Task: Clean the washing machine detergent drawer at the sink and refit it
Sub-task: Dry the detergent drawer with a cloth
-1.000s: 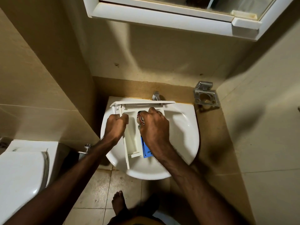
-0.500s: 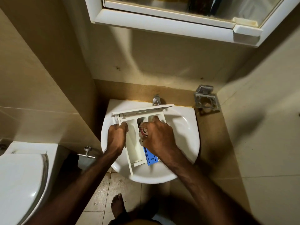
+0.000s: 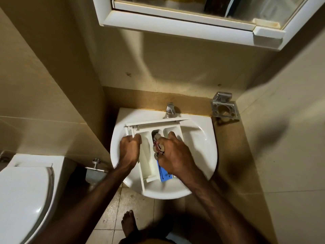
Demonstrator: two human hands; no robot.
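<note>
The white detergent drawer [image 3: 146, 155] lies lengthwise across the white sink [image 3: 200, 136], its front panel under the tap [image 3: 169, 110]. A blue insert [image 3: 164, 173] shows in the drawer's near right part. My left hand [image 3: 130, 152] grips the drawer's left side wall. My right hand [image 3: 173, 155] holds a bunched patterned cloth [image 3: 158, 147] with red and dark marks, pressed into the middle compartment. Much of the right compartment is hidden under that hand.
A white mirror cabinet [image 3: 193, 23] hangs overhead. A metal holder [image 3: 225, 108] is fixed to the wall right of the sink. A toilet [image 3: 24, 199] stands at the left, with a wall valve [image 3: 95, 166] between. My bare foot [image 3: 129, 224] is on the tiled floor.
My right hand with the cloth has slid toward me along the drawer, uncovering the far ends of the compartments. The left hand keeps its grip on the left wall.
</note>
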